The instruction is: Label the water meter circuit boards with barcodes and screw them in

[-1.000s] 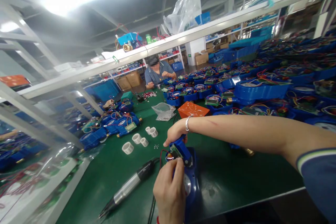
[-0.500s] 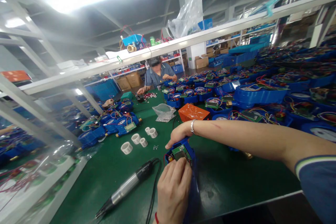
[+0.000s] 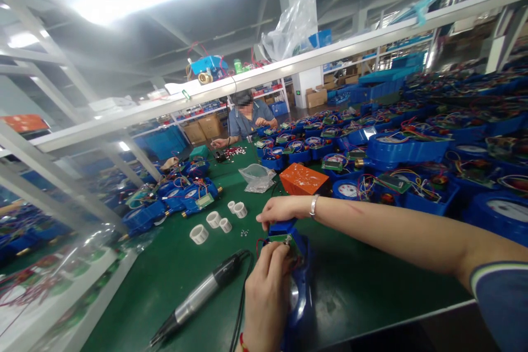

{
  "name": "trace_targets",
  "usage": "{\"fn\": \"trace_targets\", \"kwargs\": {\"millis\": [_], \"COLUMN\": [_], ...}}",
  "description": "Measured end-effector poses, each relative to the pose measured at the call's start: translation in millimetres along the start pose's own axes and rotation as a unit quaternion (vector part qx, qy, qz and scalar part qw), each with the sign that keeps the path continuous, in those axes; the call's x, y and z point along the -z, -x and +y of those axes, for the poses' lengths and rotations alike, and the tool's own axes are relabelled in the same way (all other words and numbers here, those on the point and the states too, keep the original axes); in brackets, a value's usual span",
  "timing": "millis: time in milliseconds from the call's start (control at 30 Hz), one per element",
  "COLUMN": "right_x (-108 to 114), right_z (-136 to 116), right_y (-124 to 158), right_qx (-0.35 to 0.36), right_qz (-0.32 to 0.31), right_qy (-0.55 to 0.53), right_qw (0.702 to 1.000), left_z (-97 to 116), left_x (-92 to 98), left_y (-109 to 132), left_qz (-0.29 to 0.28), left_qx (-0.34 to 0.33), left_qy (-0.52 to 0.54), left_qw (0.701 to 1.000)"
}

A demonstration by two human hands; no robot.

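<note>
A blue meter housing [image 3: 303, 286] with a round dial, wires and a green circuit board [image 3: 280, 238] lies on the green table in front of me. My left hand [image 3: 267, 286], with a red string on its wrist, is over the housing, its fingers pinched together at the near edge of the board. Reaching in from the right, my right hand [image 3: 282, 210] wears a silver bracelet; its curled fingers grip the far end of the housing. A silver-black electric screwdriver [image 3: 198, 297] and its black cable lie left of my left hand.
Several white rings [image 3: 213, 219] and small screws [image 3: 245, 233] sit beyond the screwdriver. Farther back are a clear bag [image 3: 257, 177] and an orange box [image 3: 304, 179]. Blue meter units [image 3: 408, 151] crowd the right, more stand at left. A person [image 3: 249, 115] sits across the table.
My right hand has lifted slightly and shifted on the far end of the housing. My left hand has moved a little left and down, uncovering part of the dial. The board now looks more tilted.
</note>
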State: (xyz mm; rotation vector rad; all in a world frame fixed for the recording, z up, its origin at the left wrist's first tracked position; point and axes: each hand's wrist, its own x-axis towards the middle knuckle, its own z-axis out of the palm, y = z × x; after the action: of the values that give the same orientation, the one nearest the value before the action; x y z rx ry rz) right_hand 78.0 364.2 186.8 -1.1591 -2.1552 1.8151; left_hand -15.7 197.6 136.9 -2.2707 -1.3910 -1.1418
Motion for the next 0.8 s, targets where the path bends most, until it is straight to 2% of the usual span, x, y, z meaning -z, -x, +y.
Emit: {"fn": "trace_targets", "kwargs": {"millis": [67,200,367,433,500,667,800], "right_x": [7,11,-24,-39,-48,-55,-62], "right_z": [4,21,48,52,50,44,49], "right_y": [3,18,51,59,63,61,60], "right_qx": [0.007,0.023,0.128,0.174,0.188,0.143,0.132], "right_qz": [0.005,-0.038,-0.061,-0.062,-0.044,0.02,0.094], "right_qy": [-0.091,-0.253,-0.398,-0.455,-0.491,-0.497,-0.479], "right_qw": [0.996,0.967,0.906,0.871,0.849,0.855,0.863], "left_z": [-2,-7,-11,-12,-13,-19,-15], "left_x": [-2.2,-5.4,-10.1,-11.2,-11.3,-11.2,-13.4], "left_y": [2,7,16,19,22,27,26], "left_qz": [-0.002,0.014,0.075,0.077,0.071,0.059,0.063], "left_qx": [0.032,0.053,0.072,0.071,0.051,0.009,0.016], "left_qy": [0.008,-0.006,-0.002,0.005,0.003,-0.011,-0.001], "left_qw": [0.999,0.998,0.995,0.995,0.996,0.998,0.998]}}
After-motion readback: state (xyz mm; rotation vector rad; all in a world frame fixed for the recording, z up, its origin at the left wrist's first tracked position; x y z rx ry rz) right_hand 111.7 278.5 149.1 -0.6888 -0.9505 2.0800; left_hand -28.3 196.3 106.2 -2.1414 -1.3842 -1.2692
